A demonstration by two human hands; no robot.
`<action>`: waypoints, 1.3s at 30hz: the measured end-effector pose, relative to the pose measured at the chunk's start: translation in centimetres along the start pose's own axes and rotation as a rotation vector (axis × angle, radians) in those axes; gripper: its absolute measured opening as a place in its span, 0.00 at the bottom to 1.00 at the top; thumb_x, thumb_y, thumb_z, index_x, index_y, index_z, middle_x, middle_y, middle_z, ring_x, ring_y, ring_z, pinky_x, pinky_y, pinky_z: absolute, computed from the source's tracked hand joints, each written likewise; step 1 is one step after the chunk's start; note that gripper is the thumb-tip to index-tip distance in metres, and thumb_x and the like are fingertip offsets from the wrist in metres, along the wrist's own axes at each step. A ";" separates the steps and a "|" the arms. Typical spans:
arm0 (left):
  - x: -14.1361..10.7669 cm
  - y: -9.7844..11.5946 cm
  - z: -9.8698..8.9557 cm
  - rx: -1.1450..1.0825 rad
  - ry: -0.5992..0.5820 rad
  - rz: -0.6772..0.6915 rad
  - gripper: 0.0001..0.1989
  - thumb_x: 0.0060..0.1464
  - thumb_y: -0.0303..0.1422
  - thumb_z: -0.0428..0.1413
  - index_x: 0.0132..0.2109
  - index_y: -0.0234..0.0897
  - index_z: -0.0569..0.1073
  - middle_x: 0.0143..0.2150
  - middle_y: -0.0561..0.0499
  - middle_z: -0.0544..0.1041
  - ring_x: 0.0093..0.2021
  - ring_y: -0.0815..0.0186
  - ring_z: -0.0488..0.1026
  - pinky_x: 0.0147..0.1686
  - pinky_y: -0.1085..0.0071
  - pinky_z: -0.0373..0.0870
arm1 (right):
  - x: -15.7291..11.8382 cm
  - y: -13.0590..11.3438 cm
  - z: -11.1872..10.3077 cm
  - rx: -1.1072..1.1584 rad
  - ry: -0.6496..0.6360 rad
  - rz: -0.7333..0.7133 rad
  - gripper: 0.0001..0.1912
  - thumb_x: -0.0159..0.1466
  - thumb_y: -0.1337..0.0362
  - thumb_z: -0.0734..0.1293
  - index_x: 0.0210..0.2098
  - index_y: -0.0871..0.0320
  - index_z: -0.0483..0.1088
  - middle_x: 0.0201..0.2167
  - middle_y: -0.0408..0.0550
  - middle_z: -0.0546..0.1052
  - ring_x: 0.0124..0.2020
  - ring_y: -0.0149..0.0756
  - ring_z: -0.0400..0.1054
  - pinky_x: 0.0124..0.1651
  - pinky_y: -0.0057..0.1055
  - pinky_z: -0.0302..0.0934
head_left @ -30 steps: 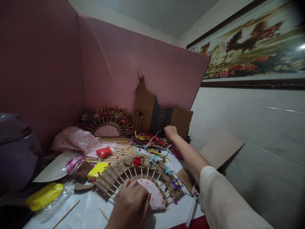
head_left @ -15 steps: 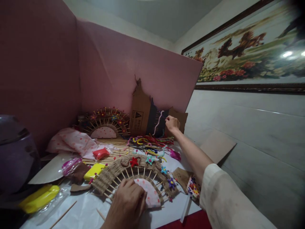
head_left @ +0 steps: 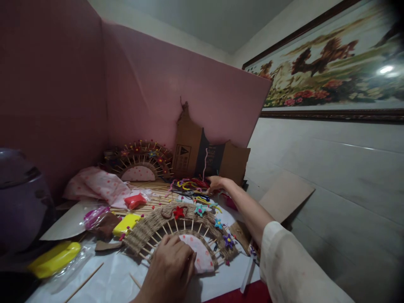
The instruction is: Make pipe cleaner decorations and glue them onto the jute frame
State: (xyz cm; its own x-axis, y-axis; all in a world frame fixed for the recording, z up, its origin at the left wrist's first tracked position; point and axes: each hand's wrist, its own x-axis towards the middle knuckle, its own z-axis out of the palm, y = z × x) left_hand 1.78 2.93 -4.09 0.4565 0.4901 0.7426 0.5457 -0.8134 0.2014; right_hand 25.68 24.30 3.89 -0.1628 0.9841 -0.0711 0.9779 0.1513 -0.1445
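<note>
A half-round woven twine fan [head_left: 147, 229] with wooden sticks and a pink dotted centre lies before me. Red, turquoise, blue and purple pipe-cleaner flowers decorate its band. My left hand [head_left: 173, 265] rests closed over the fan's lower middle, its fingers curled; what they grip is hidden. Farther back, my right hand [head_left: 216, 183] is down at a pile of colourful pipe cleaners [head_left: 189, 184], fingers pinched together. A pale pink pipe cleaner [head_left: 205, 163] stands up from beside its fingertips and seems held there.
A second decorated fan [head_left: 139, 172] leans at the back beside torn cardboard [head_left: 186, 158]. Dotted cloth [head_left: 94, 185], yellow clay [head_left: 55, 259], a red packet [head_left: 135, 201] and thin sticks lie to the left. Scissors [head_left: 186, 192] lie by the pile. A purple appliance [head_left: 23, 206] stands far left.
My right hand has moved down and slightly left into the pipe-cleaner pile, and the pink pipe cleaner has come lower with it. My left hand stays on the fan.
</note>
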 end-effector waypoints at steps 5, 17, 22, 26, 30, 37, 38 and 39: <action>0.0 0.1 0.0 0.006 0.004 -0.016 0.11 0.53 0.21 0.45 0.25 0.36 0.64 0.23 0.52 0.70 0.26 0.66 0.65 0.30 0.67 0.61 | 0.7 0.2 1.0 -0.014 0.005 -0.032 0.16 0.62 0.59 0.64 0.46 0.62 0.67 0.45 0.50 0.72 0.43 0.38 0.69 0.45 0.40 0.65; 0.1 0.1 -0.1 -0.006 -0.043 -0.015 0.11 0.53 0.20 0.46 0.26 0.36 0.64 0.23 0.52 0.70 0.27 0.65 0.66 0.30 0.66 0.60 | 0.5 0.0 -2.0 -0.092 0.323 -0.081 0.15 0.60 0.56 0.64 0.44 0.55 0.69 0.43 0.46 0.74 0.45 0.40 0.67 0.44 0.32 0.59; 0.2 0.2 -0.3 -0.006 -0.025 -0.004 0.11 0.52 0.20 0.46 0.25 0.36 0.63 0.23 0.52 0.70 0.26 0.65 0.65 0.29 0.67 0.60 | 0.5 0.0 -0.5 -0.098 0.343 -0.086 0.17 0.60 0.56 0.64 0.44 0.60 0.69 0.44 0.51 0.73 0.44 0.39 0.67 0.45 0.38 0.60; 0.1 0.2 -0.2 -0.021 -0.037 -0.001 0.10 0.53 0.20 0.46 0.26 0.36 0.64 0.23 0.52 0.71 0.27 0.65 0.66 0.30 0.65 0.61 | 0.9 0.4 -0.3 -0.072 0.348 -0.089 0.17 0.62 0.55 0.63 0.45 0.60 0.67 0.45 0.50 0.72 0.45 0.39 0.67 0.47 0.40 0.60; 0.0 0.2 0.0 -0.041 -0.052 -0.025 0.10 0.53 0.21 0.46 0.27 0.36 0.65 0.24 0.52 0.72 0.29 0.64 0.67 0.32 0.63 0.62 | 1.4 1.1 -0.8 -0.032 0.329 -0.089 0.16 0.64 0.57 0.61 0.46 0.61 0.67 0.43 0.50 0.72 0.42 0.38 0.68 0.45 0.40 0.63; 0.0 0.1 0.0 -0.039 -0.062 -0.023 0.11 0.53 0.21 0.46 0.26 0.35 0.65 0.24 0.51 0.72 0.28 0.64 0.68 0.32 0.63 0.63 | 1.7 1.5 -0.8 -0.006 0.313 -0.092 0.14 0.65 0.59 0.61 0.45 0.62 0.67 0.42 0.49 0.72 0.41 0.37 0.69 0.44 0.40 0.64; 0.0 0.1 0.0 -0.040 -0.061 -0.022 0.11 0.53 0.21 0.46 0.27 0.35 0.66 0.24 0.51 0.72 0.29 0.63 0.68 0.32 0.63 0.63 | 1.6 1.5 -0.7 -0.006 0.318 -0.090 0.15 0.64 0.58 0.61 0.46 0.62 0.67 0.43 0.50 0.72 0.42 0.37 0.69 0.45 0.40 0.64; 0.0 0.1 0.0 -0.042 -0.060 -0.023 0.11 0.54 0.21 0.45 0.26 0.35 0.66 0.24 0.51 0.72 0.28 0.63 0.68 0.32 0.62 0.63 | 1.6 1.5 -0.7 -0.006 0.324 -0.088 0.15 0.64 0.58 0.61 0.46 0.61 0.67 0.43 0.50 0.72 0.43 0.38 0.68 0.46 0.41 0.63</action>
State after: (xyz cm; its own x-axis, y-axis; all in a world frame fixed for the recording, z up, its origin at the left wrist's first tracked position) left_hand 1.85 2.80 -4.05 0.4864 0.5257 0.6979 0.5273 -0.8135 0.2452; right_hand 26.93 26.12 4.21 -0.1971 0.9456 0.2588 0.9629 0.2363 -0.1300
